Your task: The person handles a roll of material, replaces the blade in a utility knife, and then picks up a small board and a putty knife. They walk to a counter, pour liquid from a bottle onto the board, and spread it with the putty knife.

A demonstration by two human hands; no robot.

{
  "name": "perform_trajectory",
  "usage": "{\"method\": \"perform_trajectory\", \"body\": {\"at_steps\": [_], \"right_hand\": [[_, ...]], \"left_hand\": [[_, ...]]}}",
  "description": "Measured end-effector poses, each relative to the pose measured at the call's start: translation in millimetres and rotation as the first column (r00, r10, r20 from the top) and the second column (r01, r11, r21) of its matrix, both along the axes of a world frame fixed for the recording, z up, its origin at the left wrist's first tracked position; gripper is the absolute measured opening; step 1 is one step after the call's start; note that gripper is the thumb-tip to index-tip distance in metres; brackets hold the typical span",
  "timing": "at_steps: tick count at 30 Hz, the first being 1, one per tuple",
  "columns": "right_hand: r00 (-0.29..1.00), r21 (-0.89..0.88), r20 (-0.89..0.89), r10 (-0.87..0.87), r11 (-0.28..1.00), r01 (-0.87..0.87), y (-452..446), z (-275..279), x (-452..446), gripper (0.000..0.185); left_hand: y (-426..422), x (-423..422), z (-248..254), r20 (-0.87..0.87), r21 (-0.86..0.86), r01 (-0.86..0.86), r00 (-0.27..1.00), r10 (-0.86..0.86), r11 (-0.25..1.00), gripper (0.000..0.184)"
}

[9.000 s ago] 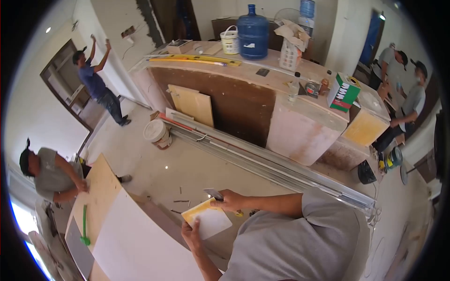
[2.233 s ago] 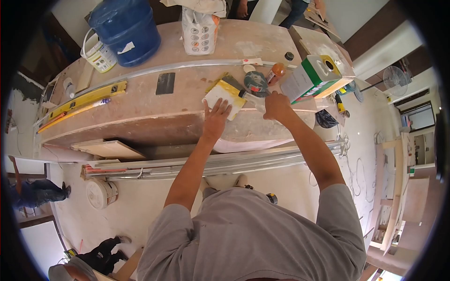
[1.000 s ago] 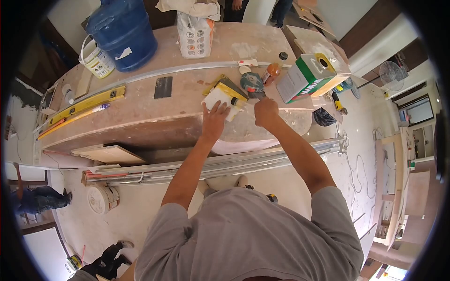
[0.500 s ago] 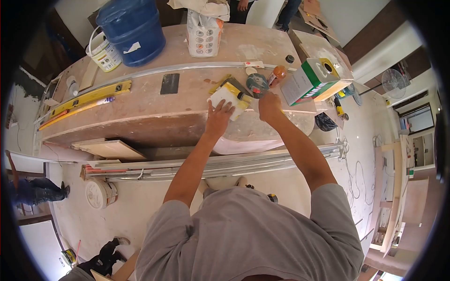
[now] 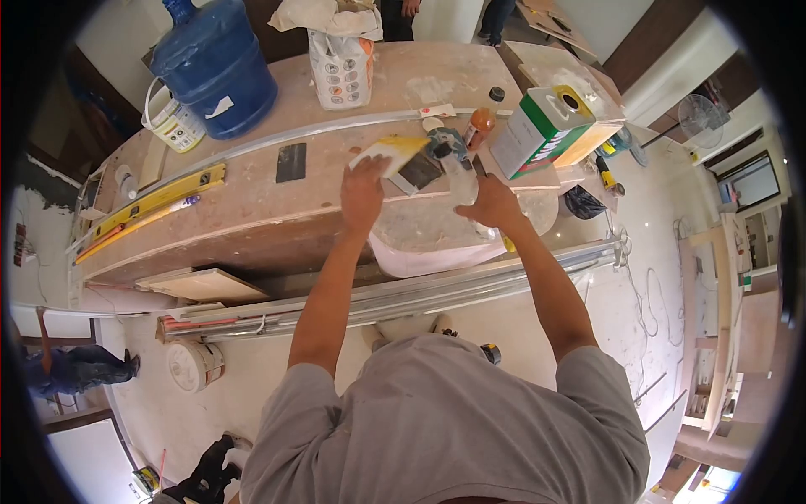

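Note:
My left hand (image 5: pixel 363 197) grips the near left edge of a small white board with yellow on it (image 5: pixel 401 154), which is tilted up off the counter (image 5: pixel 243 181). A dark square plate (image 5: pixel 417 175) lies beside the board's right side. My right hand (image 5: pixel 495 204) holds a dark, narrow-looking scraper (image 5: pixel 479 166), its thumb stretched out to the left near a clear bottle with a black cap (image 5: pixel 461 181). Whether the thumb touches the bottle is unclear. Behind the bottle is a dark green and red round item (image 5: pixel 451 141), with an orange bottle (image 5: pixel 480 126) to its right.
A green and white can (image 5: pixel 537 134) stands at the right, a paper bag (image 5: pixel 340 71) and blue water jug (image 5: pixel 214 71) farther back. A yellow level (image 5: pixel 159 197) lies left. Metal profiles (image 5: pixel 403 298) and a white bucket (image 5: pixel 195 365) are on the floor. Other people are partly visible.
My left hand has moved left and lifted the board into a tilt, uncovering more of the dark plate. My right hand has turned, its thumb now spread out. The view has shifted slightly.

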State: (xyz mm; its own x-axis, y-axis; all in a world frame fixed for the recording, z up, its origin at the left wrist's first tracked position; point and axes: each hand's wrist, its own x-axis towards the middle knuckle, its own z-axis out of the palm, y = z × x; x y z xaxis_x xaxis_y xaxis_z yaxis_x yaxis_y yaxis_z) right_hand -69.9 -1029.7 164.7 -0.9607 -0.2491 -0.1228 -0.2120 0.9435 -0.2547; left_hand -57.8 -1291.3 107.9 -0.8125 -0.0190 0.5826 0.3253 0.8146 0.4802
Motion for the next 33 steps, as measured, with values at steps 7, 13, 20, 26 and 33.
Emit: {"method": "perform_trajectory", "body": {"at_steps": [7,13,20,26,33], "right_hand": [[0.995,-0.571,-0.092,0.044,0.816,-0.088,-41.0,-2.1,-25.4,0.071],[0.989,-0.624,-0.127,0.080,0.769,-0.142,-126.4,-21.6,-44.8,0.072],[0.945,-0.601,-0.306,0.111,0.748,-0.283,-203.4,-68.8,-64.5,0.069],[0.962,-0.551,-0.214,0.166,0.793,-0.260,-198.4,-49.3,-59.6,0.072],[0.905,-0.429,-0.397,0.155,0.840,-0.333,-152.5,-79.7,-72.3,0.052]], "left_hand": [[-50.1,31.6,34.3,0.204,0.826,-0.195,0.978,0.043,0.529,0.022],[-73.6,90.9,-12.1,0.092,0.967,-0.102,0.994,-0.050,-0.233,0.037],[-82.1,157.1,-26.6,0.112,0.894,-0.130,0.991,-0.068,-0.429,0.036],[-79.3,168.2,-41.7,0.087,0.843,-0.149,0.986,-0.142,-0.517,0.038],[-67.2,139.8,-55.6,-0.004,0.789,-0.116,0.981,-0.195,-0.603,0.041]]}}
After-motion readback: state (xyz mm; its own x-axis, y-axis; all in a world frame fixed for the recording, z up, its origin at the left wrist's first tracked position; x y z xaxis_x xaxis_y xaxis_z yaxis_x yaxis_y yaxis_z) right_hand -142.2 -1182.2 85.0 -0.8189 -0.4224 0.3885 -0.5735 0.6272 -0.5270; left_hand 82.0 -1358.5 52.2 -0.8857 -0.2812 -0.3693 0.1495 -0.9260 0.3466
